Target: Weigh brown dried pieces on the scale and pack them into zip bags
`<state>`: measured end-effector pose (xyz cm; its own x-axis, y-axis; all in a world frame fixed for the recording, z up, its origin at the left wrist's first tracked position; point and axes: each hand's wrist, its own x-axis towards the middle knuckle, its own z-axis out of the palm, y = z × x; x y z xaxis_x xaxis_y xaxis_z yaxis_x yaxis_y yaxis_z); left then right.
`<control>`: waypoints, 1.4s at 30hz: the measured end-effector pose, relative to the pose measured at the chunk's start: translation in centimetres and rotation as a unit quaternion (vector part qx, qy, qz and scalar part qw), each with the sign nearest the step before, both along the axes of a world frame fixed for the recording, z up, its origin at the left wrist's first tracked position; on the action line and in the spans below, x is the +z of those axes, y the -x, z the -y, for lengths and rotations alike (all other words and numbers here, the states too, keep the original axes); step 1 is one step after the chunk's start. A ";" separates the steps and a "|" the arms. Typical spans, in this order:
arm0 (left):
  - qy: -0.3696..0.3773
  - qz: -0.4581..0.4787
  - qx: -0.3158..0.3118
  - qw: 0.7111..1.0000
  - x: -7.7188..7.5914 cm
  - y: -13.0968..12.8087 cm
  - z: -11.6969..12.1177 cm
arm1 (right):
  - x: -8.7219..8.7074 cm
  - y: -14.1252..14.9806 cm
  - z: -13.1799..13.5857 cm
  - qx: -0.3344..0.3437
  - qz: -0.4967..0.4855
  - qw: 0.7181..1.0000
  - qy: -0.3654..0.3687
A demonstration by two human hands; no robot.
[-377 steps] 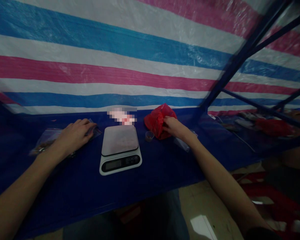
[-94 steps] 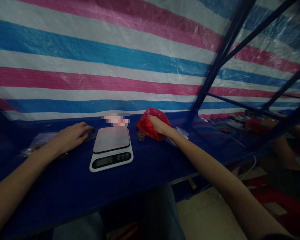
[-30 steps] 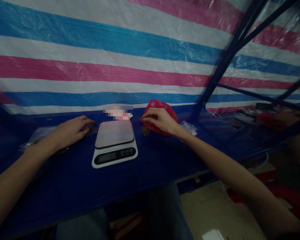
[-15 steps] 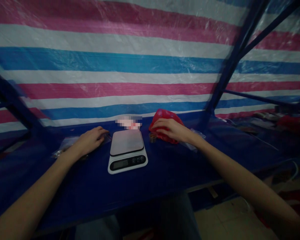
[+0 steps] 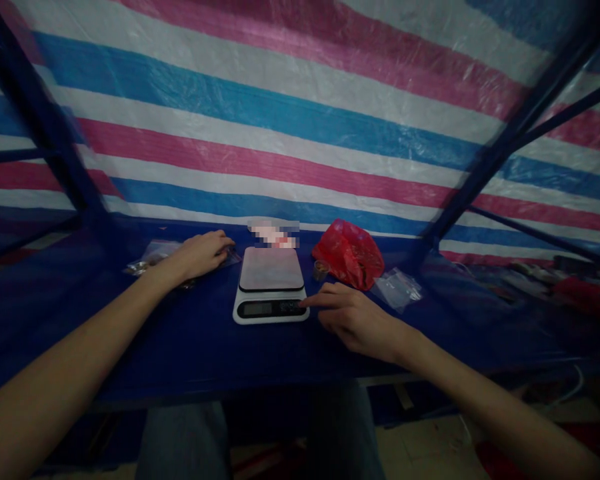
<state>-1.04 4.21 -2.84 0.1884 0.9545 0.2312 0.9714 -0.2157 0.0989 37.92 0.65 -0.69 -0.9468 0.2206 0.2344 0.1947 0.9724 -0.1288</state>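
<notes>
A white digital kitchen scale (image 5: 271, 270) stands on the blue tabletop with nothing on its platform. My right hand (image 5: 357, 321) points its index finger at the buttons on the right of the scale's black panel, the tip touching there. The other fingers bend loosely, and nothing is held. Left of the scale, my left hand (image 5: 204, 255) lies low over the table with its fingers outstretched. Under its fingertips shows the edge of a clear plastic bag (image 5: 233, 256). Another clear bag (image 5: 156, 252) with small shiny items lies by the left wrist, partly hidden.
A red plastic bag (image 5: 353, 253) lies right of the scale, beside a small round container (image 5: 321, 269). Farther right are clear plastic bags (image 5: 399, 288). A blurred pale item sits behind the scale. Blue metal posts (image 5: 480, 177) and a striped sheet (image 5: 280, 133) bound the table.
My right hand has left the red bag and come down toward me to the scale's buttons. My left hand stays beside the scale. The camera view has tilted.
</notes>
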 end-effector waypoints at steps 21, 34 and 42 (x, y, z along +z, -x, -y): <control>0.027 -0.053 0.006 0.998 0.4 -0.2 0.1 | -0.1 0.6 -8.8 -0.176 -0.138 0.961 0.164; 0.015 -0.044 0.002 0.999 0.7 -0.3 0.5 | 2.6 7.4 -8.4 -0.101 -0.150 0.963 0.201; 0.024 -0.032 0.022 0.999 1.0 -1.0 0.7 | 0.0 4.7 -9.4 -0.193 -0.397 0.889 0.122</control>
